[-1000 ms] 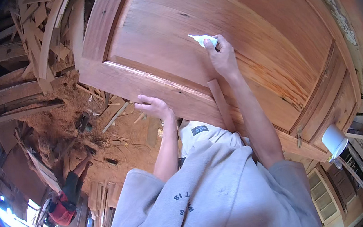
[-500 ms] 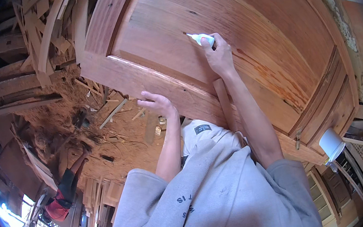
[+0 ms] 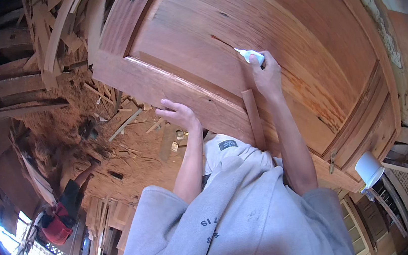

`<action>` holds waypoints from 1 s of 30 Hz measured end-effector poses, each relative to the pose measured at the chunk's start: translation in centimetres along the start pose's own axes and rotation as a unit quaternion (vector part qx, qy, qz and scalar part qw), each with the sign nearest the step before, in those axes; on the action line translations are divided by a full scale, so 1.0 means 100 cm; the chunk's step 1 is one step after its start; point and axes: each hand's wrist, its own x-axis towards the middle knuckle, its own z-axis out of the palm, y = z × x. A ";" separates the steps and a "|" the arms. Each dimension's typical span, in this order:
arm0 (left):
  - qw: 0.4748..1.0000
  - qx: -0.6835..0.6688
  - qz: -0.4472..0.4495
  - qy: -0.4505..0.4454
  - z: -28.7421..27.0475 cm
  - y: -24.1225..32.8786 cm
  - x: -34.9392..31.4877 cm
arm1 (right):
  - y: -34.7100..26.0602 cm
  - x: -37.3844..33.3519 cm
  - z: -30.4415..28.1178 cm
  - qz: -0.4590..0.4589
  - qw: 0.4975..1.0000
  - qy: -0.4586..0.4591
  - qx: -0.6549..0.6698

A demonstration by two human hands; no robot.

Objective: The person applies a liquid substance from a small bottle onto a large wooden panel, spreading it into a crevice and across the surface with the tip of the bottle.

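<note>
A small white squeeze bottle with a narrow nozzle is gripped in my right hand, its tip at the surface of a wooden panel door. From the tip a thin dark wet line runs up and left along the grain. Further right, glossy orange-brown streaks mark the same panel. My left hand hovers or rests by the door's near edge, fingers stretched out and nothing in them; whether it touches the wood I cannot tell.
A short wooden strip lies across the door's near edge. At the right corner stands a white tub. Scrap boards and sawdust cover the floor at left, where another person in red is some way off.
My right hand has drawn the bottle right and slightly down along the panel, and a dark wet line now trails behind its nozzle. My left hand has hardly moved.
</note>
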 end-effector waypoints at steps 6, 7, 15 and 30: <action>0.999 0.031 0.018 -0.009 -0.001 -0.003 0.002 | 0.001 0.002 -0.006 0.007 0.999 0.040 0.029; 0.999 0.030 0.016 -0.005 -0.001 -0.006 0.003 | -0.004 0.005 -0.004 0.000 0.999 0.036 0.027; 0.999 0.014 0.032 0.017 0.005 -0.007 0.003 | -0.041 0.035 0.038 0.013 0.979 -0.078 0.185; 0.995 0.007 -0.099 -0.007 -0.005 -0.006 -0.003 | -0.102 0.082 0.097 0.018 0.959 -0.149 0.240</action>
